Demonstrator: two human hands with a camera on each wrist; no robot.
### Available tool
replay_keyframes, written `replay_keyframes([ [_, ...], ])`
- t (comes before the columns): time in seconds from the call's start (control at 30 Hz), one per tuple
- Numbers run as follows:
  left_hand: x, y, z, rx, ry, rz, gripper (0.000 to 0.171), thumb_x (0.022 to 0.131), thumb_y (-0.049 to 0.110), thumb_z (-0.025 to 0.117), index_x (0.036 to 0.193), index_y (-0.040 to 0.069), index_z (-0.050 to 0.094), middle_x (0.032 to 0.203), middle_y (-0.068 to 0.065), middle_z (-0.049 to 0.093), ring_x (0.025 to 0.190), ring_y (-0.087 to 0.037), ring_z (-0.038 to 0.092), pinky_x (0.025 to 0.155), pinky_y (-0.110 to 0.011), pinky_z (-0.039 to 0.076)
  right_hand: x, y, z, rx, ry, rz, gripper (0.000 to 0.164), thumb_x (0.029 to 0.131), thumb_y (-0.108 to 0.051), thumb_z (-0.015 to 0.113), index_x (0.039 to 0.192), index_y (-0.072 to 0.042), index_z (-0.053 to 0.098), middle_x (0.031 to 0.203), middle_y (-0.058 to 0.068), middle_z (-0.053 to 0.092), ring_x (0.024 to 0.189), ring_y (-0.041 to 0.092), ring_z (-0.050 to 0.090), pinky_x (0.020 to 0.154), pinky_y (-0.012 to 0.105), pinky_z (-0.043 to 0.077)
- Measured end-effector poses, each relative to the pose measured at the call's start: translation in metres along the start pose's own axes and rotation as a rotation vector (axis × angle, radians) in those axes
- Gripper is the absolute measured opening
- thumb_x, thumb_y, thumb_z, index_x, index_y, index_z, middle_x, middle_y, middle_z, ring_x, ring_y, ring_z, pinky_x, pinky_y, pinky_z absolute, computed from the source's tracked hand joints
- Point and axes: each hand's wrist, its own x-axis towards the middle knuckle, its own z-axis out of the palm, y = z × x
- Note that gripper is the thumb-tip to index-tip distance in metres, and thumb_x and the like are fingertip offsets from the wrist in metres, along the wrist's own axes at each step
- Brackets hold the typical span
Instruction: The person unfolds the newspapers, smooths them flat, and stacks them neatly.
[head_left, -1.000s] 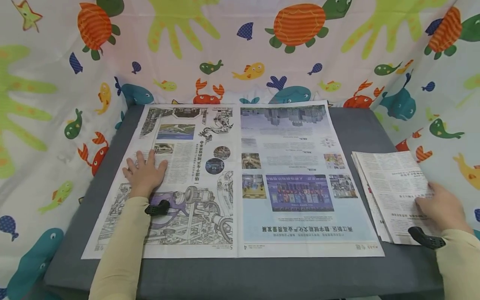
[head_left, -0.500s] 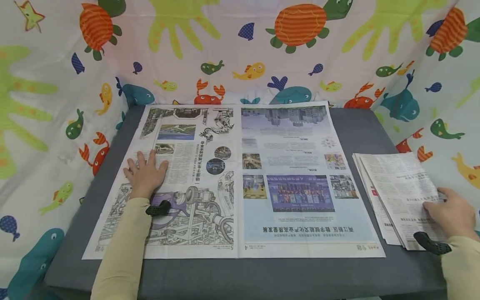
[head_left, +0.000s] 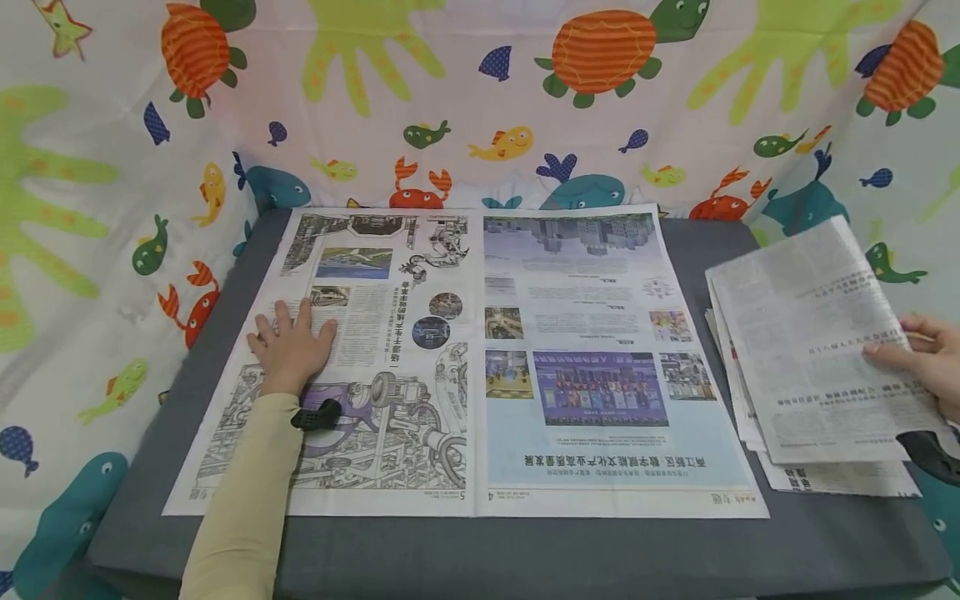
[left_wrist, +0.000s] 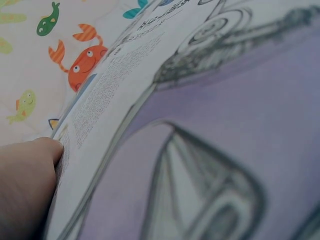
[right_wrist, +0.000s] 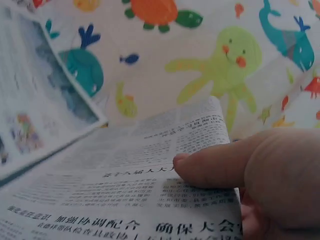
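Note:
An unfolded newspaper (head_left: 570,467) lies flat across the table, its left page full of line drawings and its right page bearing photos and a pale blue block. My left hand (head_left: 292,350) rests on the left page with fingers spread. In the left wrist view the thumb (left_wrist: 49,150) touches the paper. At the right, my right hand (head_left: 926,367) grips a folded newspaper (head_left: 817,358) by its right edge, thumb on top, and holds it raised and tilted. Beneath it lie more folded newspapers (head_left: 847,479), mostly hidden by the lifted one.
The grey table (head_left: 525,554) has its front edge near the bottom of the head view. A curtain (head_left: 465,92) printed with sea animals hangs behind and along both sides. Each wrist carries a black strap, the left strap (head_left: 317,415) lying over the drawings.
My right hand has pinched the top folded newspaper, slid it toward the right and lifted it, uncovering part of the papers below. My left hand has stayed in place.

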Motion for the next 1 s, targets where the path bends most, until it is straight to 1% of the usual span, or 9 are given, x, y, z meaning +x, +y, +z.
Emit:
replay_keyframes([
  [0.03, 0.0, -0.001, -0.001, 0.002, 0.002, 0.0, 0.081, 0.105, 0.059, 0.03, 0.165, 0.011, 0.005, 0.168, -0.03, -0.015, 0.151, -0.059, -0.021, 0.115, -0.077, -0.011, 0.001, -0.015, 0.004, 0.055, -0.032, -0.045, 0.032, 0.104, -0.006, 0.056, 0.11, -0.036, 0.049, 0.078, -0.033, 0.064, 0.061, -0.001, 0.068, 0.05, 0.027, 0.057],
  [0.07, 0.0, -0.002, -0.001, 0.003, 0.003, 0.001, 0.081, 0.105, 0.059, 0.029, 0.165, 0.011, 0.005, 0.167, -0.03, -0.015, 0.15, -0.059, -0.021, 0.115, -0.077, -0.011, 0.002, -0.03, 0.009, 0.106, -0.064, -0.074, 0.036, 0.103, -0.005, 0.056, 0.111, -0.039, 0.048, 0.082, -0.032, 0.067, 0.063, -0.001, 0.069, 0.05, 0.027, 0.057],
  [0.23, -0.001, -0.004, -0.003, -0.006, 0.007, 0.001, 0.081, 0.105, 0.059, 0.029, 0.165, 0.011, 0.005, 0.167, -0.03, -0.014, 0.15, -0.059, -0.021, 0.115, -0.077, -0.011, 0.01, -0.106, 0.055, 0.43, -0.233, -0.086, 0.034, 0.102, -0.003, 0.057, 0.124, -0.029, 0.054, 0.094, -0.016, 0.077, 0.075, 0.01, 0.076, 0.056, 0.032, 0.061],
  [0.33, -0.001, -0.003, -0.001, -0.009, 0.009, -0.002, 0.08, 0.105, 0.059, 0.03, 0.166, 0.012, 0.005, 0.168, -0.03, -0.014, 0.151, -0.059, -0.02, 0.115, -0.077, -0.011, 0.014, -0.138, 0.101, 0.656, -0.309, -0.044, 0.03, 0.101, -0.001, 0.059, 0.123, -0.02, 0.055, 0.098, -0.007, 0.079, 0.079, 0.014, 0.078, 0.061, 0.032, 0.062],
  [0.43, 0.0, -0.002, 0.001, -0.006, 0.016, -0.005, 0.08, 0.105, 0.058, 0.031, 0.166, 0.013, 0.006, 0.168, -0.03, -0.013, 0.151, -0.058, -0.02, 0.115, -0.077, -0.011, 0.018, -0.161, 0.16, 0.742, -0.366, -0.018, 0.026, 0.1, -0.003, 0.061, 0.119, -0.016, 0.05, 0.094, -0.006, 0.078, 0.079, 0.012, 0.077, 0.065, 0.028, 0.062],
  [0.6, 0.001, 0.0, 0.003, -0.005, 0.017, -0.012, 0.079, 0.105, 0.057, 0.032, 0.166, 0.013, 0.006, 0.168, -0.029, -0.013, 0.151, -0.058, -0.02, 0.116, -0.077, -0.011, 0.024, -0.187, 0.26, 0.764, -0.449, 0.028, 0.023, 0.103, -0.006, 0.056, 0.123, -0.015, 0.048, 0.094, -0.008, 0.077, 0.081, 0.009, 0.076, 0.071, 0.026, 0.062],
  [0.73, 0.001, 0.006, 0.003, -0.008, 0.014, -0.018, 0.079, 0.105, 0.057, 0.032, 0.166, 0.014, 0.007, 0.169, -0.027, -0.013, 0.152, -0.056, -0.02, 0.117, -0.075, -0.011, 0.03, -0.187, 0.324, 0.725, -0.434, 0.085, 0.038, 0.103, -0.009, 0.058, 0.139, -0.01, 0.046, 0.099, -0.009, 0.074, 0.083, 0.007, 0.075, 0.075, 0.025, 0.061],
  [0.87, -0.001, 0.006, 0.001, -0.002, 0.02, -0.028, 0.078, 0.105, 0.057, 0.032, 0.166, 0.014, 0.008, 0.17, -0.026, -0.011, 0.153, -0.055, -0.018, 0.118, -0.074, -0.01, 0.037, -0.173, 0.37, 0.632, -0.381, 0.178, 0.056, 0.101, -0.014, 0.064, 0.149, -0.007, 0.038, 0.112, -0.002, 0.067, 0.084, 0.007, 0.072, 0.075, 0.026, 0.061],
  [1.0, -0.002, 0.002, -0.001, 0.004, 0.028, -0.038, 0.078, 0.105, 0.056, 0.033, 0.166, 0.013, 0.009, 0.17, -0.027, -0.009, 0.153, -0.055, -0.017, 0.118, -0.074, -0.009, 0.041, -0.162, 0.395, 0.552, -0.334, 0.231, 0.061, 0.099, -0.017, 0.067, 0.15, -0.007, 0.035, 0.131, 0.01, 0.06, 0.088, 0.01, 0.07, 0.074, 0.025, 0.059],
])
